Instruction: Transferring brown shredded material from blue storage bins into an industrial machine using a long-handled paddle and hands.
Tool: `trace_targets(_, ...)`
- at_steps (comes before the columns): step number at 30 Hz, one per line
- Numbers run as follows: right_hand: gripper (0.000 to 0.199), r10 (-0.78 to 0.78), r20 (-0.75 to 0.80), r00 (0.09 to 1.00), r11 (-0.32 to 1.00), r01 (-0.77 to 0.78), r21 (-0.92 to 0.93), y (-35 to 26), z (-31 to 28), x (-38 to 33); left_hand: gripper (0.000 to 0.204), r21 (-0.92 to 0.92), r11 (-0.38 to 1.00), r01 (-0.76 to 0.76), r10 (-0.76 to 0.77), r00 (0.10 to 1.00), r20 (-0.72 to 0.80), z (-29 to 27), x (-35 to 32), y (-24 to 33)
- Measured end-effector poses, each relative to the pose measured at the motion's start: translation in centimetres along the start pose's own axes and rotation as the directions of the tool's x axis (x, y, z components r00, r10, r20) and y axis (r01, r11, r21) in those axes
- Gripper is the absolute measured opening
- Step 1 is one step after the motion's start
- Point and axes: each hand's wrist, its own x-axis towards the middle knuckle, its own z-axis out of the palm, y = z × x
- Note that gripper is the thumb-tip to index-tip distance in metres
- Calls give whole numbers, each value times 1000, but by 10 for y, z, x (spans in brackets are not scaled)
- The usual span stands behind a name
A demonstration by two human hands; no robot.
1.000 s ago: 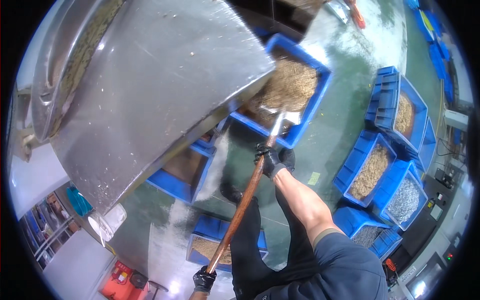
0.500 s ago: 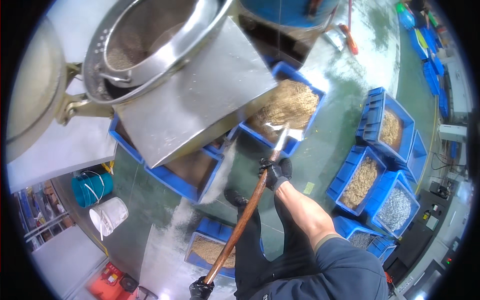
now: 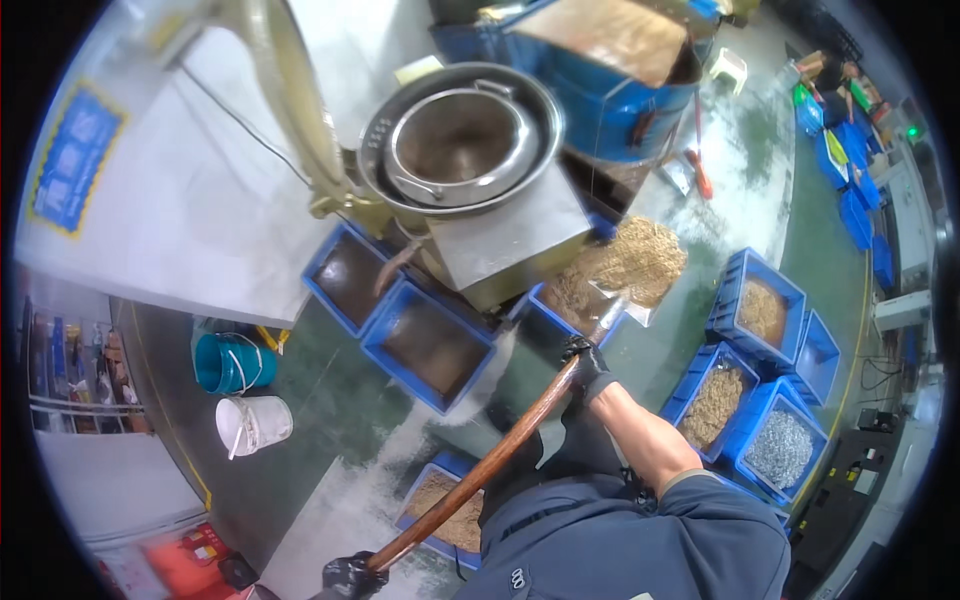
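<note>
Both my hands wear black gloves and grip the brown wooden handle of a shovel (image 3: 490, 462). My left hand (image 3: 355, 577) is wrapped round the handle's rear end at the lower edge. Farther forward, near the metal socket, my right hand (image 3: 587, 360) is closed on the shaft. A heap of tan, crumbly material (image 3: 640, 262) sits on the shovel's blade, with only part of its shiny edge showing. Beneath it stands a blue bin (image 3: 540, 300), its far rim hidden by the heap.
A round metal machine drum (image 3: 462, 140) stands ahead, with blue bins of brown liquid (image 3: 430, 345) beside it. Filled blue bins (image 3: 700, 405) cluster on the right. A large blue barrel (image 3: 625, 115) is at the back; teal (image 3: 235, 362) and white (image 3: 253, 425) buckets stand left.
The shovel has risen with a heap on its blade, which now covers the bin's far rim. My left hand has shifted left. The view has tilted up, showing more of the machine and barrel.
</note>
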Motion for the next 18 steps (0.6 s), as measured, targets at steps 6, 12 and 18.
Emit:
trace_targets(6,19,-72,146,987,967,105,-231,-11,29,-56,28,-228,972,62,-28,989,148,-72,-18,-37)
trace_targets(12,25,-79,112,991,963,104,-247,-24,43,-67,32,-250,963,104,-53,977,204,-77,-16,-60)
trace_targets(18,24,-23,172,985,970,64,-233,-42,78,-70,33,-410,825,388,-185,872,453,-107,-8,-50)
